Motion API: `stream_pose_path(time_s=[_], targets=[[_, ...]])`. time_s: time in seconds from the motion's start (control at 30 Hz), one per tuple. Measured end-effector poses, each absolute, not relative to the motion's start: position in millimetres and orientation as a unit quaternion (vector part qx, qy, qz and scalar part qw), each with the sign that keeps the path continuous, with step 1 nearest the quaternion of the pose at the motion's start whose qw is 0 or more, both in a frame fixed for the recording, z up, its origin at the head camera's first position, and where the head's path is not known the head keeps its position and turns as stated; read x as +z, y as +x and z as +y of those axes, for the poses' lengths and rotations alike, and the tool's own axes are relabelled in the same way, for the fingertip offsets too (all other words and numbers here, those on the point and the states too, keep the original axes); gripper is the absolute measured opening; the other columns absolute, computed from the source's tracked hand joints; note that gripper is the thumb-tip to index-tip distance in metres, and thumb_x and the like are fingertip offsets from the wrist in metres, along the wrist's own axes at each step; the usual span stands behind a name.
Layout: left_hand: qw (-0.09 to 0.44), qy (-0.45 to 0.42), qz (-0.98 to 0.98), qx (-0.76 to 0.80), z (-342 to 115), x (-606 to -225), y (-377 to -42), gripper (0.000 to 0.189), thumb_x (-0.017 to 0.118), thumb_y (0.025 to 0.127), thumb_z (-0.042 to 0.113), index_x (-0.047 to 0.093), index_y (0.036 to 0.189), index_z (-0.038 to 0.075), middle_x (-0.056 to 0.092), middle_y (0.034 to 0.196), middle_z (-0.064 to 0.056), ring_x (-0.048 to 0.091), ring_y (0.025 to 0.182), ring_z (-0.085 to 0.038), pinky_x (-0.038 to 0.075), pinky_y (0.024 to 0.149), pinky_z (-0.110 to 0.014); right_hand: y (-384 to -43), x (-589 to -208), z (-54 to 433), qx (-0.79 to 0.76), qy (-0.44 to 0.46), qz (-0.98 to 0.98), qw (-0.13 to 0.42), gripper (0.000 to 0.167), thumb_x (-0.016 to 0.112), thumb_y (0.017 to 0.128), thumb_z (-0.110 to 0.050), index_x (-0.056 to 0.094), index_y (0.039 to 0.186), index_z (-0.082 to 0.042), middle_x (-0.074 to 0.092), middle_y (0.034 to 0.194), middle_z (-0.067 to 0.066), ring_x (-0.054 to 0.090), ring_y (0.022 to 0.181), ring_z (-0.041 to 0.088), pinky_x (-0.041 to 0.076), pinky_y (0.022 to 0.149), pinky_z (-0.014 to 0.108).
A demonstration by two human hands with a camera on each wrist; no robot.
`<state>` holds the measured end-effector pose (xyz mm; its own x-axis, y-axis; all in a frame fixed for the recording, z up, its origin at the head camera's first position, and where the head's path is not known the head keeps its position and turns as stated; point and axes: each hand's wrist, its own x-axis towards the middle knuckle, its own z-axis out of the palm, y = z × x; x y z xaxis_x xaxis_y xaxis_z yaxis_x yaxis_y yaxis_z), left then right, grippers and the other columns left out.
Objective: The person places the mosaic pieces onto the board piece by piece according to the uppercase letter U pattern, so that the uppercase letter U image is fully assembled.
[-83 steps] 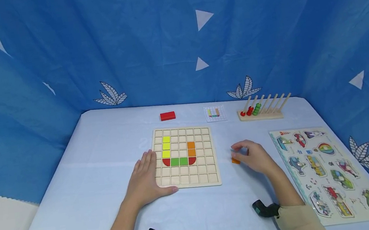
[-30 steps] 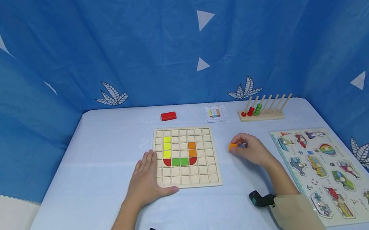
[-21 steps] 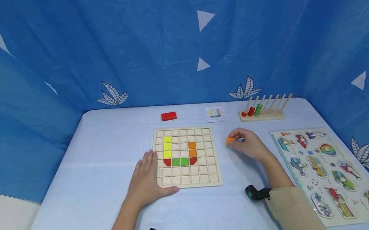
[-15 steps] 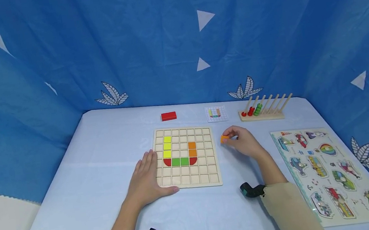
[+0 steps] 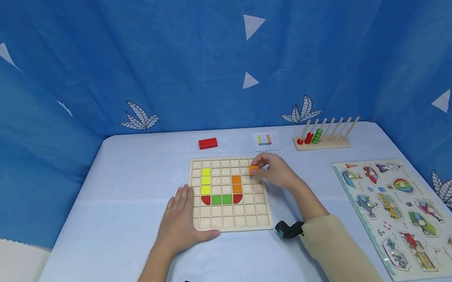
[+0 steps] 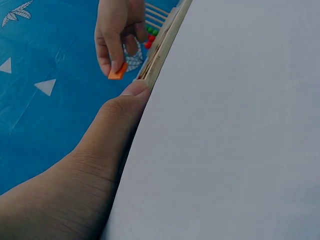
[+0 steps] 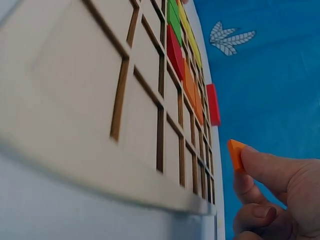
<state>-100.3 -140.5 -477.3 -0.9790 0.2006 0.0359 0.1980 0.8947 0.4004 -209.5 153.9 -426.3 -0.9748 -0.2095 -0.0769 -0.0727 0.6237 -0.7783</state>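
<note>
A wooden grid board [image 5: 228, 221] lies mid-table, with yellow tiles [image 5: 206, 180], green tiles [image 5: 222, 200], red rounded corner tiles [image 5: 238, 199] and two orange tiles [image 5: 237, 184] set in its cells as a U shape. My left hand [image 5: 180, 223] rests flat along the board's left side, its thumb at the front edge. Between thumb and fingers, my right hand [image 5: 274, 170] pinches an orange square tile [image 7: 236, 154] above the board's upper right cells. The left wrist view shows the same tile [image 6: 117, 73] clear of the board's edge.
Behind the board are a red block [image 5: 208, 143] and a pattern card [image 5: 266, 141] with a coloured U. A wooden peg stand [image 5: 322, 144] with red and green beads stands at the back right. A picture puzzle board [image 5: 409, 217] covers the right side.
My right hand has picked the orange tile up off the table right of the board and carried it left, over the board. My left hand has stayed in place.
</note>
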Motion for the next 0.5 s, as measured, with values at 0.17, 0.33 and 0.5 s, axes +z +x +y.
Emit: stream_pose_path(time_s=[0.17, 0.33, 0.5], targets=[[0.011, 0.098, 0.974, 0.202, -141, -478, -101, 0.139, 0.064, 0.06, 0.088, 0.014, 0.159, 0.005, 0.012, 0.168, -0.01, 0.009, 0.156, -0.029, 0.014, 0.125, -0.055, -215, -429, 138, -0.426, -0.081, 0.896, 0.09, 0.014, 0.071, 0.092, -0.019, 0.066, 0.105, -0.014, 0.066, 0.101, 0.005, 0.058, 0.096, 0.022, 0.048, 0.081, 0.032], [0.007, 0.1, 0.974, 0.202, -141, -479, -102, 0.139, 0.063, 0.06, 0.089, 0.014, 0.159, 0.005, 0.012, 0.168, -0.011, 0.01, 0.156, -0.03, 0.014, 0.125, -0.055, -220, -431, 125, -0.423, -0.082, 0.897, 0.094, 0.013, 0.071, 0.092, -0.02, 0.066, 0.103, -0.014, 0.066, 0.098, 0.005, 0.057, 0.092, 0.022, 0.047, 0.078, 0.032], [0.005, 0.101, 0.974, 0.201, -140, -478, -102, 0.139, 0.063, 0.059, 0.09, 0.015, 0.159, 0.005, 0.013, 0.168, -0.011, 0.01, 0.156, -0.03, 0.015, 0.124, -0.055, -222, -432, 116, -0.42, -0.085, 0.899, 0.092, 0.012, 0.071, 0.092, -0.02, 0.066, 0.102, -0.015, 0.065, 0.096, 0.004, 0.057, 0.09, 0.021, 0.047, 0.079, 0.032]])
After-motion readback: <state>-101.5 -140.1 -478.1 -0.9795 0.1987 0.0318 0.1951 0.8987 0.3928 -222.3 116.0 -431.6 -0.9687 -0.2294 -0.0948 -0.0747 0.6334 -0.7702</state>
